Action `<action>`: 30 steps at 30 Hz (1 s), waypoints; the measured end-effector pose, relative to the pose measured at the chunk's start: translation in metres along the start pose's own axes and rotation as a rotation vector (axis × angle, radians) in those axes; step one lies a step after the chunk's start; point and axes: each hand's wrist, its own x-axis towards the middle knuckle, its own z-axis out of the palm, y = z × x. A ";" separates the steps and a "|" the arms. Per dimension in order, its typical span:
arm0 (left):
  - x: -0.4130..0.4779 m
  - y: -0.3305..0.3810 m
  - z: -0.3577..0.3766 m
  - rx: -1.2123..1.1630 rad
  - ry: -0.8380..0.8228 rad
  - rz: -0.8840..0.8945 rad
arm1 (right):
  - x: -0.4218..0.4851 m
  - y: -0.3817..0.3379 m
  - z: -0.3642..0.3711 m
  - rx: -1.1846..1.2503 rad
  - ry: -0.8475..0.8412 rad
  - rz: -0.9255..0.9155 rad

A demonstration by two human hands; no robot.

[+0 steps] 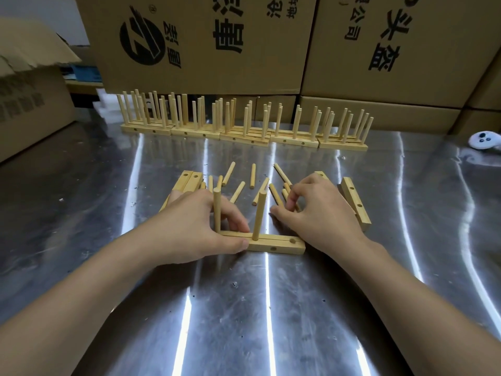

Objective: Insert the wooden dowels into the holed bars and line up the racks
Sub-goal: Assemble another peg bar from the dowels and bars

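A holed wooden bar (273, 244) lies in front of me on the steel table, with two dowels standing upright in it, one (217, 210) at its left end and one (259, 215) near the middle. My left hand (195, 223) grips the bar's left end, thumb on the front face. My right hand (317, 213) pinches a loose dowel (286, 198) from the scattered pile (244, 183) behind the bar. One hole at the bar's right end holds no dowel.
A row of finished racks (244, 126) stands along the back of the table. Spare holed bars lie at left (187, 181) and right (355, 203). Cardboard boxes (379, 50) wall the back and left. A white controller (485, 139) sits at far right.
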 end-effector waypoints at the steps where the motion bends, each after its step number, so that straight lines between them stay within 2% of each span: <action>1: 0.000 0.001 0.001 0.000 0.003 -0.003 | 0.000 -0.001 0.000 -0.009 -0.006 -0.002; 9: 0.003 -0.004 0.005 -0.069 0.004 0.007 | -0.006 -0.004 -0.010 -0.117 -0.085 -0.057; 12: 0.003 -0.004 0.007 -0.087 -0.012 0.006 | -0.005 -0.005 -0.005 -0.203 -0.058 -0.072; 16: 0.004 -0.006 0.007 -0.096 -0.016 0.014 | -0.002 -0.009 -0.002 -0.162 -0.039 -0.059; 18: 0.005 -0.007 0.006 -0.096 -0.009 0.014 | -0.003 -0.008 -0.004 -0.071 0.022 -0.044; 21: 0.005 -0.008 0.004 -0.075 0.012 0.004 | -0.003 -0.007 -0.012 0.337 0.074 0.052; 25: 0.005 -0.009 0.002 -0.062 0.038 -0.032 | -0.005 -0.007 -0.021 0.696 -0.056 0.117; 27: 0.005 -0.008 0.001 -0.060 0.070 -0.057 | -0.005 -0.006 -0.026 0.737 -0.080 0.089; 30: 0.003 -0.007 0.001 -0.054 0.143 -0.095 | -0.006 -0.005 -0.034 0.663 -0.063 0.035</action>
